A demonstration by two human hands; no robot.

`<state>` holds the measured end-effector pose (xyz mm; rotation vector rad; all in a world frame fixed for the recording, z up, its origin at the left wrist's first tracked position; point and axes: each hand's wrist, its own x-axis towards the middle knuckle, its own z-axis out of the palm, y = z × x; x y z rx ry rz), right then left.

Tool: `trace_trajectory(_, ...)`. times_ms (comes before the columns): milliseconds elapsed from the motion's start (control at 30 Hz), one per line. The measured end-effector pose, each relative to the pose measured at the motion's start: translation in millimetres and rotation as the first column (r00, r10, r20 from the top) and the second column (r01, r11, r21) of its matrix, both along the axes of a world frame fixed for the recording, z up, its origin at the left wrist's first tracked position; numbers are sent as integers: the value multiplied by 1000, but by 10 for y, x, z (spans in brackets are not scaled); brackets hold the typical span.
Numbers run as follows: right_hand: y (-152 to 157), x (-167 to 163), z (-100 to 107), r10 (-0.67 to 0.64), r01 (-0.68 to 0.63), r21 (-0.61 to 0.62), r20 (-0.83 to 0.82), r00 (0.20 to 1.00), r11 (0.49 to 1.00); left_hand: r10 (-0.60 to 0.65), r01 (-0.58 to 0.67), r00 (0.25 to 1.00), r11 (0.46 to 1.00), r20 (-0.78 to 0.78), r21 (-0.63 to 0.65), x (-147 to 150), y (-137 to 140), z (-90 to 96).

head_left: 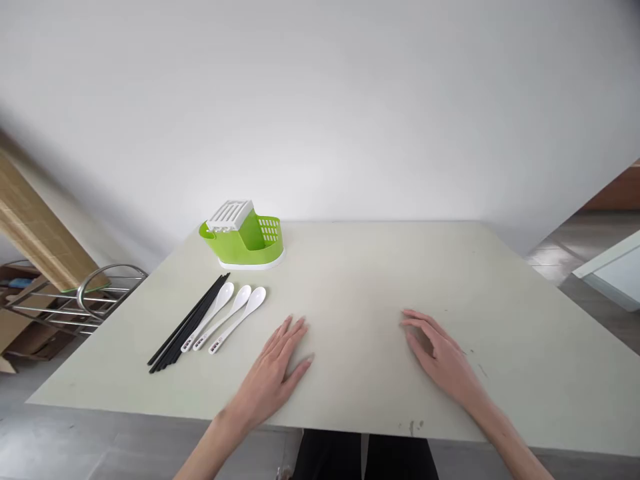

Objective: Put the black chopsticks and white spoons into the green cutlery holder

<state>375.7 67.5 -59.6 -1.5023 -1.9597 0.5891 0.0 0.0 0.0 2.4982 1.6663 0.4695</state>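
Chopsticks (187, 325) just left of three spoons (223, 319) on the table (360, 280), cutlery holder (243, 235) behind them.

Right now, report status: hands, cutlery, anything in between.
Left hand and right hand flat on the table, both open, holding nothing. Three white spoons and black chopsticks lie beside the left hand, untouched. Green holder behind them. Nothing in between.

Two bare forearms, no sleeves, slim fingers (290, 330) (nails unpainted), dark trousers (360, 457)
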Motion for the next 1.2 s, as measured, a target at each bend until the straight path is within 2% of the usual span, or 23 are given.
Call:
trace_trajectory(133,-211,-160,-64,14,-22,86,92,996,996,120,-120,993,992,23,23,-4,-58,-81)
trace_trajectory(300,-422,-333,-135,13,-46,145,215,976,988,167,-167,986,986,26,27,23,-54,-84)
trace_trajectory(700,-396,-363,-129,-29,-25,201,258,966,979,200,-202,979,978,38,57,26,-54,-88)
trace_trajectory(1200,-359,-332,-121,-5,-44,170,276,961,985,220,-223,974,973,51,66,75,-57,-106)
